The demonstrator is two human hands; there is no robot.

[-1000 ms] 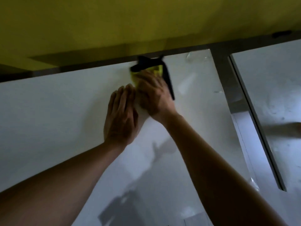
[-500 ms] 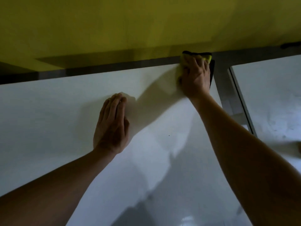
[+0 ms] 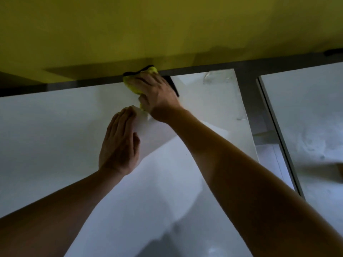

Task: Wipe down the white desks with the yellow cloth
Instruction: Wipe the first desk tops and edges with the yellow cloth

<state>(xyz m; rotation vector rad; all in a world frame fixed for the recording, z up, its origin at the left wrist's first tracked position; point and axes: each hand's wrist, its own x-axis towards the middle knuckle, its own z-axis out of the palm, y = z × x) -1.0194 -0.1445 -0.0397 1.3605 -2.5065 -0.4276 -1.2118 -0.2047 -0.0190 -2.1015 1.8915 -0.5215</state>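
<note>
The right hand [image 3: 157, 91] pressed a crumpled yellow cloth with a black border [image 3: 132, 86] flat against the far edge of the smooth white table [image 3: 55, 136], fingers spread over the fabric and the thumb tucked against its near side, so the cloth sat right at the lip where the white top met the dark grey strip [image 3: 74, 84] below the yellow wall panel [image 3: 167, 30]. The left hand [image 3: 119, 143] lay open and flat on the table nearer the middle, fingers straight and together, holding nothing and probably bracing the reach. The likeliest slip was the cloth riding over the far edge and dropping into the gap behind, since part of it already bunched up past the lip; a hard sideways stroke could also carry it off the table's right edge into the grey gap [image 3: 248, 101] beside the second white table [image 3: 306, 117]. Leaning this far on the braced palm might leave a fresh print on wiped surface. Most of the cloth was hidden under the hand, so its full size and fold could not be made out. A clear, film-like patch [image 3: 217, 76] near the far right corner was too glary to identify, and the dim light made it hard to tell which areas were already clean.
</note>
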